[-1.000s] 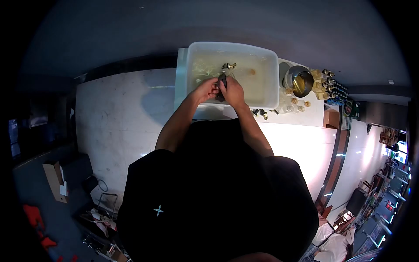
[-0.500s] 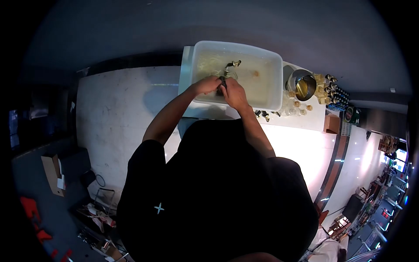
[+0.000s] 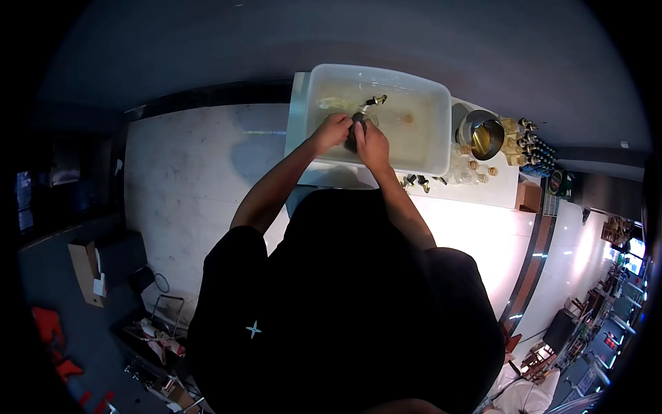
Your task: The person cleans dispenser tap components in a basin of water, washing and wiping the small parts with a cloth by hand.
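Over a white plastic tub (image 3: 447,127) of cloudy, yellowish water, both hands come together near its front left part. My right hand (image 3: 373,146) is closed around a small dark grey object (image 3: 358,118), whose exact kind I cannot make out. Against its left side, my left hand (image 3: 334,131) is closed with fingers bent; whether it also grips the object is hidden. Just beyond the hands, a black-and-gold fitting (image 3: 376,101) like a bottle pourer lies in the tub.
Right of the tub stand a metal bowl (image 3: 476,119) with yellow liquid, clear bottles with gold-coloured tops (image 3: 474,165), and several dark-capped bottles (image 3: 531,148). More black-and-gold fittings (image 3: 417,182) lie along the table's front edge. A cardboard box (image 3: 529,196) is at the right end.
My left hand has shifted slightly, leaving a little more of the dark object's top showing between the hands. The whole view has moved slightly to the right.
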The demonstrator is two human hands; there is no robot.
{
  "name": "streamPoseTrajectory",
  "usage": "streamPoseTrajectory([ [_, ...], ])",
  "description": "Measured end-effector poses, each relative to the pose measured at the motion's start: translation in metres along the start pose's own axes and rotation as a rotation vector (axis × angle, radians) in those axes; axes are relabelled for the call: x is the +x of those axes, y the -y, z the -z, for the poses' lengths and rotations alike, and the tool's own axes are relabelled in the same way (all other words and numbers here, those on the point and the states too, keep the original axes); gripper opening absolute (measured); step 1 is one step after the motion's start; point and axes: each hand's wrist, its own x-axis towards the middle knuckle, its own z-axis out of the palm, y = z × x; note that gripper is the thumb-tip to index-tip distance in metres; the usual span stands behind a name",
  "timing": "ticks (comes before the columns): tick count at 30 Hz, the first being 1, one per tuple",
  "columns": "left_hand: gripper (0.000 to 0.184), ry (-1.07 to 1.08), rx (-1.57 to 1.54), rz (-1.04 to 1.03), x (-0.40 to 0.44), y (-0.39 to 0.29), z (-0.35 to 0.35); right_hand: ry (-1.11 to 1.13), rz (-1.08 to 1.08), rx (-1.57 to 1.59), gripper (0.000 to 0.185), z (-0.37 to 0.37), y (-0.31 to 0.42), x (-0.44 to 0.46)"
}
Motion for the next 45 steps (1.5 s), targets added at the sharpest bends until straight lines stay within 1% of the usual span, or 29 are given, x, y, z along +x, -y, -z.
streamPoseTrajectory([
  [1, 0.024, -0.028, 0.039, -0.017, -0.002, -0.003, -0.004, 0.005, -0.055, 0.02, 0.039, -0.002, 0.0, 0.001],
  [3, 0.024, -0.117, 0.318, -0.338, 0.019, 0.028, 0.002, 0.002, -0.112, 0.094, 0.043, -0.004, -0.003, 0.003],
  [4, 0.024, -0.16, 0.458, -0.499, 0.022, 0.031, 0.001, 0.0, -0.141, 0.13, 0.045, -0.005, -0.005, 0.005],
  [5, 0.024, -0.194, 0.565, -0.54, 0.023, 0.035, 0.001, 0.026, -0.192, 0.201, 0.046, -0.006, -0.008, 0.007],
  [7, 0.022, -0.262, 0.779, -0.617, 0.003, 0.02, -0.011, 0.081, -0.293, 0.344, 0.048, -0.01, -0.018, 0.01],
  [10, 0.02, -0.279, 1.013, -0.625, -0.019, -0.001, -0.023, 0.154, -0.423, 0.432, 0.052, -0.018, -0.034, 0.012],
  [13, 0.021, -0.231, 1.181, -0.601, -0.031, -0.002, -0.032, 0.248, -0.626, 0.38, 0.055, -0.024, -0.046, 0.018],
  [14, 0.02, -0.24, 1.221, -0.617, -0.033, 0.0, -0.032, 0.287, -0.629, 0.377, 0.055, -0.024, -0.049, 0.018],
  [16, 0.021, -0.252, 1.304, -0.648, -0.037, 0.003, -0.033, 0.363, -0.636, 0.371, 0.055, -0.007, -0.034, 0.016],
  [19, 0.022, -0.32, 1.331, -0.688, -0.042, 0.0, -0.038, 0.361, -0.634, 0.528, 0.047, -0.024, -0.053, 0.015],
  [20, 0.023, -0.33, 1.33, -0.672, -0.044, -0.001, -0.041, 0.375, -0.657, 0.573, 0.045, -0.027, -0.059, 0.014],
  [22, 0.025, -0.353, 1.326, -0.644, -0.046, -0.005, -0.044, 0.405, -0.7, 0.66, 0.04, -0.019, -0.05, 0.014],
  [25, 0.029, -0.257, 1.21, -0.696, -0.046, -0.007, -0.045, 0.432, -0.679, 0.719, 0.034, -0.022, -0.048, 0.012],
  [28, 0.034, -0.161, 1.304, -0.724, -0.046, -0.007, -0.04, 0.454, -0.729, 0.723, 0.032, -0.019, -0.045, 0.013],
  [31, 0.033, -0.126, 1.329, -0.793, -0.043, -0.004, -0.036, 0.531, -0.744, 0.853, 0.032, -0.019, -0.044, 0.014],
  [34, 0.028, -0.201, 1.269, -0.869, -0.036, 0.004, -0.037, 0.524, -0.762, 0.932, 0.033, -0.009, -0.027, 0.015],
  [37, 0.021, -0.277, 1.046, -0.746, -0.036, 0.002, -0.045, 0.471, -0.756, 0.942, 0.032, -0.018, -0.035, 0.019],
  [40, 0.015, -0.286, 0.933, -0.671, -0.032, 0.001, -0.051, 0.395, -0.797, 0.924, 0.036, -0.013, -0.031, 0.018],
  [43, 0.012, -0.383, 0.742, -0.653, -0.019, 0.011, -0.056, 0.232, -0.674, 0.796, 0.043, -0.023, -0.04, 0.018],
  [45, 0.015, -0.424, 0.636, -0.627, -0.008, 0.013, -0.058, 0.228, -0.607, 0.495, 0.046, -0.021, -0.043, 0.026],
])
